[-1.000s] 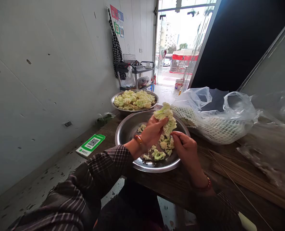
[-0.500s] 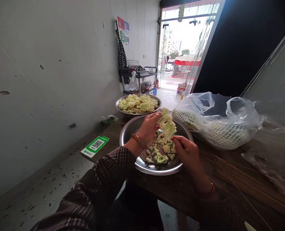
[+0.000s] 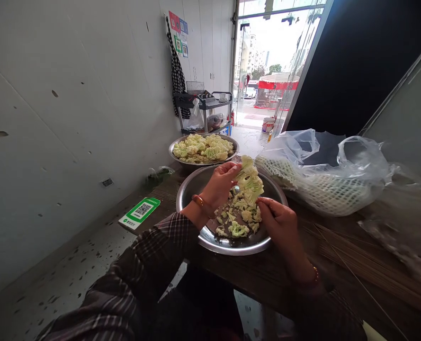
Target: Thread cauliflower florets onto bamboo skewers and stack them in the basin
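My left hand (image 3: 218, 185) is closed on cauliflower florets (image 3: 250, 183), gripping their left side above a wide metal basin (image 3: 231, 249). My right hand (image 3: 280, 220) is pinched at the lower end of these florets. Whatever its fingertips hold is too small or hidden to make out. Inside the basin, below both hands, lie loose cauliflower pieces (image 3: 238, 229) and small crumbs.
Behind stands a second metal bowl (image 3: 173, 152) heaped with cauliflower. A plastic bag (image 3: 334, 189) with net-wrapped contents sits to the right, near thin bamboo sticks (image 3: 359, 265). A green QR-code card (image 3: 139, 213) lies at the table's left edge.
The view has tilted slightly downward, so the background sits a little higher. Both hands keep their hold, with the florets and right hand shifted slightly to the right.
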{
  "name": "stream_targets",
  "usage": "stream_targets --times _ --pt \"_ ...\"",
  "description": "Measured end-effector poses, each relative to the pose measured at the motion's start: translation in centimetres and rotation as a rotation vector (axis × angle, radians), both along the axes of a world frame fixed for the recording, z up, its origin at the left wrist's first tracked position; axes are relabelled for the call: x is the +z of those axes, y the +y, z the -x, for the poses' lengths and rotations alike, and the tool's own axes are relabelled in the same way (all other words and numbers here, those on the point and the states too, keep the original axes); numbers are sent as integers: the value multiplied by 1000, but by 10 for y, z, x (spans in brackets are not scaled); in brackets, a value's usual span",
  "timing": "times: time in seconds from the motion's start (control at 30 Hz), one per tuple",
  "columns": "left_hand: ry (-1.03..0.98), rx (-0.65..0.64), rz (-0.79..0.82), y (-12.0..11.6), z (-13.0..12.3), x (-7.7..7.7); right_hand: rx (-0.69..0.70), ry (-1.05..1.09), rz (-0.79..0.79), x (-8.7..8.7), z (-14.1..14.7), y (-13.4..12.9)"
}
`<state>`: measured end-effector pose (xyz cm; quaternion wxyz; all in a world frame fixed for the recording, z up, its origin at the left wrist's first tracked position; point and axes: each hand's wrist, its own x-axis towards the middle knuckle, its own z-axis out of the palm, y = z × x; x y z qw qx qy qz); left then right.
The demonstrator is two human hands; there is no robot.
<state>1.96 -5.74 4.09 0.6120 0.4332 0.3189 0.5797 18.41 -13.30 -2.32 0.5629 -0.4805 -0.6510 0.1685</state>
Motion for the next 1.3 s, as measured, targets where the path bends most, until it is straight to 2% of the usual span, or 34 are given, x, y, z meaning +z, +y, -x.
stream_targets --times 0.2,0.63,0.97,1.3 --pt "-35 -83 -11 -3 -4 0 -11 -9 2 3 1 -1" --pt "-171 -114 71 -7 -12 -1 -11 -11 28 5 3 0" --pt "-141 -252 -8 -10 -15 0 -42 -24 -25 4 2 -2" --pt "-116 -231 -45 -8 -16 -5 -60 -37 -25 7 3 -4"
